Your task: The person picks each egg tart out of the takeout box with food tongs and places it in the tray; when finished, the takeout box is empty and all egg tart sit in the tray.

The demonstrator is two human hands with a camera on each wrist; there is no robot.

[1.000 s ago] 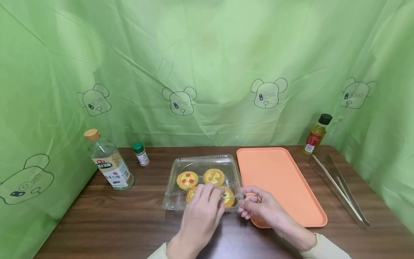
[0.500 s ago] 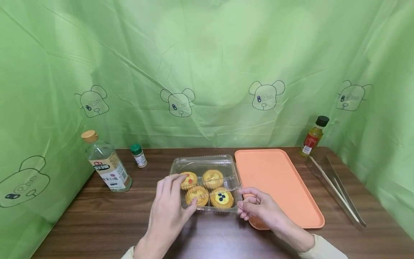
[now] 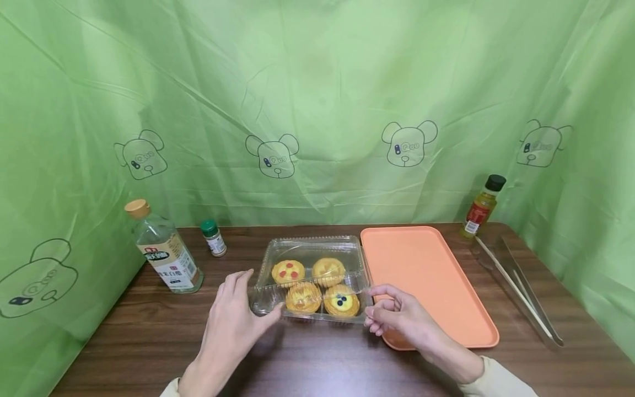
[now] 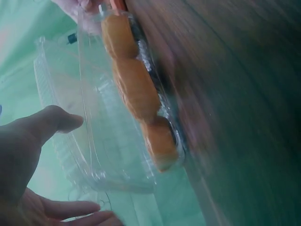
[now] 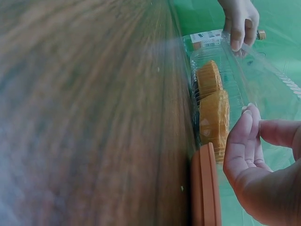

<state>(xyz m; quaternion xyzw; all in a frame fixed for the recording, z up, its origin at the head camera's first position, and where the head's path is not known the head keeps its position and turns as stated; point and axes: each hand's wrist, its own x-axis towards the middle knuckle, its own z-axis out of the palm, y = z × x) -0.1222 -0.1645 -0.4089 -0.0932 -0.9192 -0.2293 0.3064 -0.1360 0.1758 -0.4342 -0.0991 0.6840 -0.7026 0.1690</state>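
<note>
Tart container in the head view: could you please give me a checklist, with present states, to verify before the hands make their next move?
1. Right hand holds the lid: ok, it pinches the front right corner.
2. Left hand grips the lid: cannot tell; it is spread at the front left corner, contact unclear.
3. Lid swung clear of the tarts: not ok, it stands over them.
4. All four tarts tops up in the container: ok.
5. Orange tray apart from the container: cannot tell, edges very close.
6. Metal tongs away from both hands: ok.
</note>
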